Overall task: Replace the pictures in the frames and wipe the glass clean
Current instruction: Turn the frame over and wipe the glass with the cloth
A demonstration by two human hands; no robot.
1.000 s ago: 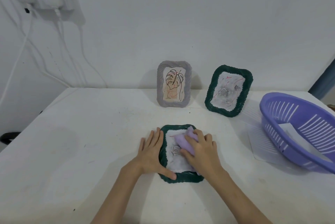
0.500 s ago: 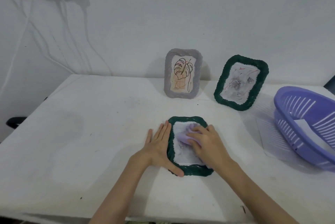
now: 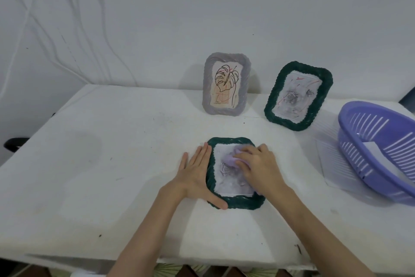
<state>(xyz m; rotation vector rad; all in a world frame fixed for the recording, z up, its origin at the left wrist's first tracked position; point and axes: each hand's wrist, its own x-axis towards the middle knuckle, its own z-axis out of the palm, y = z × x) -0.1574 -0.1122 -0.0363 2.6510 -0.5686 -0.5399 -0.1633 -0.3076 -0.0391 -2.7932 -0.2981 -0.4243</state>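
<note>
Green frame (image 3: 233, 202) is lying flat on the counter (image 3: 112, 153), near its front edge. Left hand (image 3: 197, 178) is lying flat and open against the frame's left border, bracing it. Right hand (image 3: 258, 164) is pressing a lilac cloth (image 3: 229, 160) onto the glass, fingers curled over it. Advice: keep pressure light, overlap strokes, reach corners, hold brace firm.

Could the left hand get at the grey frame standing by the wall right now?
Probably yes: the left hand lies flat beside the flat green frame, holding nothing, and bare table leads to the grey frame.
</note>
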